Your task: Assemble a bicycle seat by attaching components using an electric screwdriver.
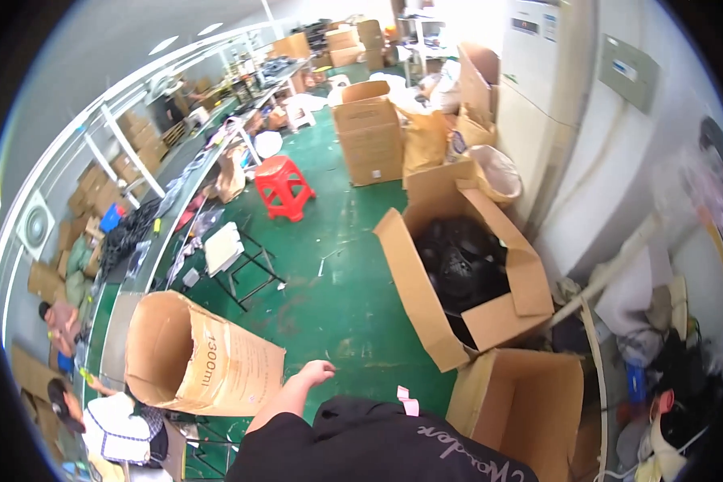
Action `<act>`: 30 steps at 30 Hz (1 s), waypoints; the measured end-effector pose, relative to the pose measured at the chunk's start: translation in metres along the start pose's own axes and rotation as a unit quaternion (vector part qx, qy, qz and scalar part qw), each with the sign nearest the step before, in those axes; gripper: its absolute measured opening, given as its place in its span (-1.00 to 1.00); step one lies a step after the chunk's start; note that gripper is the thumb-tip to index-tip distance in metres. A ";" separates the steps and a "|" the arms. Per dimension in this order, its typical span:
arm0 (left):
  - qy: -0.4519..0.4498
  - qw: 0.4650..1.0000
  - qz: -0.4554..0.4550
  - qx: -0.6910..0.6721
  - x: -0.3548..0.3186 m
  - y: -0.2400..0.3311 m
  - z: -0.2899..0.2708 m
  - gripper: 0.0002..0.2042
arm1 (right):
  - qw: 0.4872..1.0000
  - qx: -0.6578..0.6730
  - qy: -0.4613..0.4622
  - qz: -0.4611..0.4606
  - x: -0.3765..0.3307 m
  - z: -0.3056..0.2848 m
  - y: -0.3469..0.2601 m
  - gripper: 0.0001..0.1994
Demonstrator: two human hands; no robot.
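The left grip (319,371) is loosely curled, on what if anything I cannot tell, the right grip unseen, beside an open brown carton (245,365) nearer than the red stool (282,186) and likely best steadied palm-flat below its rim.

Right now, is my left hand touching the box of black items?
Apart: the head view shows green floor between your left hand and the box of black items.
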State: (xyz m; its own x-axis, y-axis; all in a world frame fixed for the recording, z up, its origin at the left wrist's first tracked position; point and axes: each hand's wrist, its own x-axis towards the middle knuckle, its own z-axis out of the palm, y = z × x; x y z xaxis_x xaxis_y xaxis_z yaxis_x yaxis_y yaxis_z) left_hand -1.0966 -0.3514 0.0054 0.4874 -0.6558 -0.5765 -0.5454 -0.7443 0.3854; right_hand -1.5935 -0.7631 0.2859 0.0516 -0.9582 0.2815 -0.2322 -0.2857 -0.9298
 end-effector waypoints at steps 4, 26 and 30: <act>0.010 0.977 0.122 -0.174 0.002 0.075 -0.035 -0.62 | 0.983 0.136 -0.125 -0.007 -0.096 0.063 0.009 -0.08; 0.417 0.845 0.151 -0.299 0.061 -0.132 -0.316 -0.24 | 0.676 0.097 -0.727 0.072 -0.176 0.782 -0.136 -0.77; 0.432 0.868 0.057 -0.239 0.106 -0.159 -0.362 -0.23 | 0.694 -0.043 -0.705 -0.137 -0.168 0.888 -0.165 -0.76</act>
State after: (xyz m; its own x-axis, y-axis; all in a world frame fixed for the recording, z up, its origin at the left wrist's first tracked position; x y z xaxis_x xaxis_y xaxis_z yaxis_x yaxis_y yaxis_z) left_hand -0.7116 -0.3487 0.1436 0.8908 -0.4252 0.1601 -0.3789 -0.5009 0.7782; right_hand -0.7014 -0.5709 0.1811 0.9910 0.0511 -0.1240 -0.0801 -0.5159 -0.8529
